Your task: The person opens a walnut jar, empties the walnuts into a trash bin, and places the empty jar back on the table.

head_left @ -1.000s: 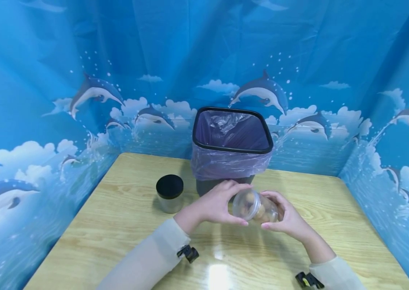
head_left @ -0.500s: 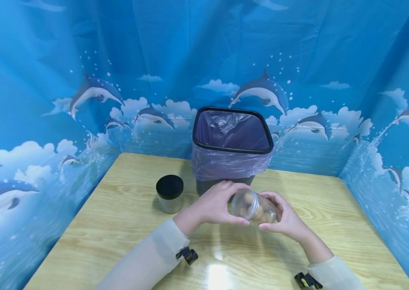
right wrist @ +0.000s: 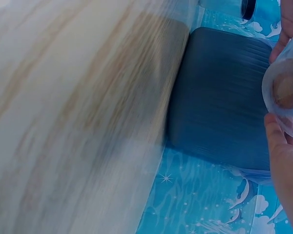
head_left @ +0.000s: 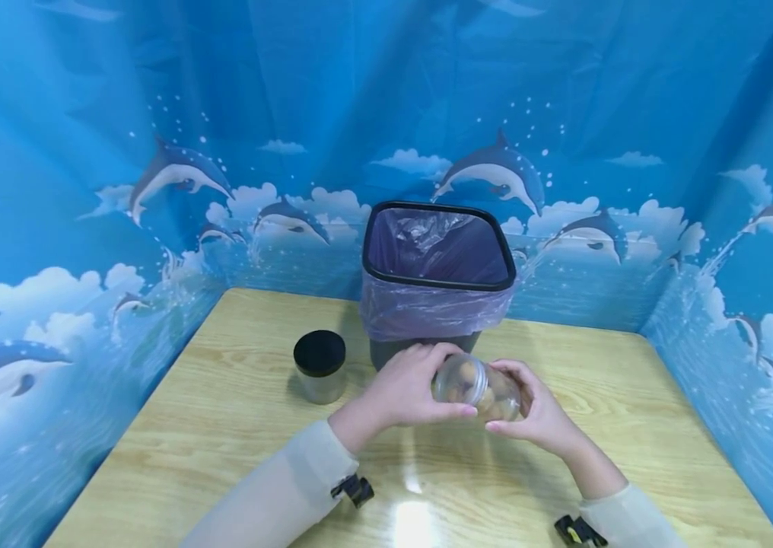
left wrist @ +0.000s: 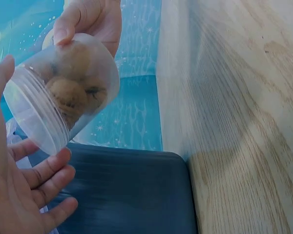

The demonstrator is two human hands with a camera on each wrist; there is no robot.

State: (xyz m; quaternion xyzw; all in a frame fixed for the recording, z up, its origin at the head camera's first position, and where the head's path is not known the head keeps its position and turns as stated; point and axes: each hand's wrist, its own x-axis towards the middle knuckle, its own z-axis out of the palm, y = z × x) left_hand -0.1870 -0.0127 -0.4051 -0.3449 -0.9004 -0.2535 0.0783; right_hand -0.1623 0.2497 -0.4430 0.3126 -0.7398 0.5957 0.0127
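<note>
A clear plastic jar [head_left: 492,396] with several brown round lumps inside lies tilted on its side between both hands. Its ridged end, which looks like a clear screw lid [left wrist: 39,109], points left. My left hand [head_left: 410,388] curves its thumb and fingers around that end; in the left wrist view, fingertips [left wrist: 63,155] touch its rim. With thumb and fingers, my right hand [head_left: 544,411] grips the base end. In the right wrist view only part of the jar [right wrist: 288,92] shows at the right edge.
Just behind the hands stands a dark trash bin [head_left: 441,285] lined with a purple bag. A second jar [head_left: 321,367] with a black lid stands upright on the wooden table [head_left: 222,426], left of the bin. Blue dolphin curtains [head_left: 332,114] enclose the table's back and sides.
Jar and both hands have shifted slightly left. The left hand's thumb and fingers now lie closer around the jar's ridged end. Bin and black-lidded jar stay in place.
</note>
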